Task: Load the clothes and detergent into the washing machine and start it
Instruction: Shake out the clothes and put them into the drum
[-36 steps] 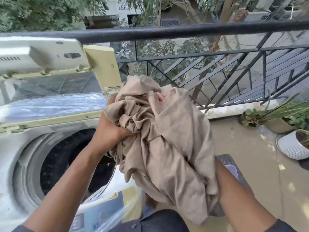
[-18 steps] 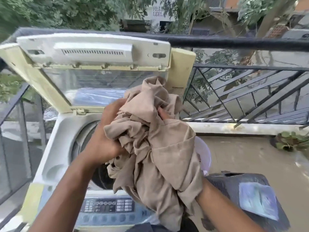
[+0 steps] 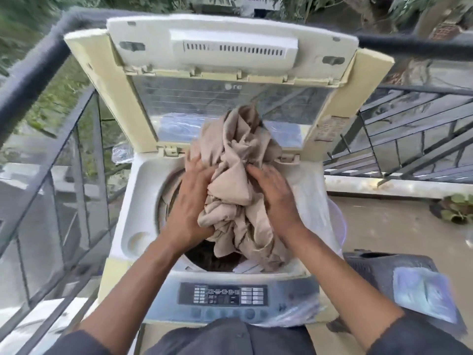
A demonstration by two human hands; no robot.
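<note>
A white top-loading washing machine (image 3: 143, 201) stands in front of me with its lid (image 3: 230, 47) raised upright. A crumpled beige cloth bundle (image 3: 235, 155) sits over the round drum opening (image 3: 212, 257), and its lower part hangs into the drum. My left hand (image 3: 189, 198) presses the bundle's left side with straight fingers. My right hand (image 3: 273, 198) presses its right side in the same way. The control panel (image 3: 222, 295) with its buttons lies along the near edge, partly under clear plastic. I see no detergent that I can tell as such.
A dark metal balcony railing (image 3: 38, 73) runs close along the left and behind the machine. A dark basket (image 3: 371, 267) with a bluish packet (image 3: 422, 293) on it stands at the right. A pale basin (image 3: 337, 221) and a potted plant (image 3: 455, 211) are beyond.
I have turned left to face the machine. Both hands have carried the beige bundle from chest height down onto the drum opening, and my fingers have straightened against it.
</note>
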